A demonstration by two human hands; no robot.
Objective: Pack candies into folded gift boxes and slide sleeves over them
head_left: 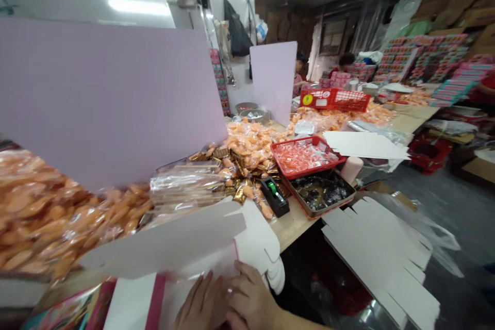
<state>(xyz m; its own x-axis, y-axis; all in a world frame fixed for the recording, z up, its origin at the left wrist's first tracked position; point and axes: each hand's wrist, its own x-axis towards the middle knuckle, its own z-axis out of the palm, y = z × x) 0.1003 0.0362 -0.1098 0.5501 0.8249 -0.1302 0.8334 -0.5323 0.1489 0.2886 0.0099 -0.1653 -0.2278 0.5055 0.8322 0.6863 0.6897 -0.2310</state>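
We list one long table [297, 227]; on its near edge, one white cardboard box blank [162, 242], flaps raised, scalloped edge showing; our left hand [199, 304] and right hand [249, 299] together against it, grip unclear.

Heaped at frame left, bagged orange crackers [58, 211]; set mid-frame, a black tape dispenser [274, 196], a red plastic basket [303, 155] and a metal-rimmed tray [319, 193]; stacked at upper right, printed pink cartons [421, 56].

Red plastic crate [350, 101]: label [315, 99] too blurred to read; nothing else legible.
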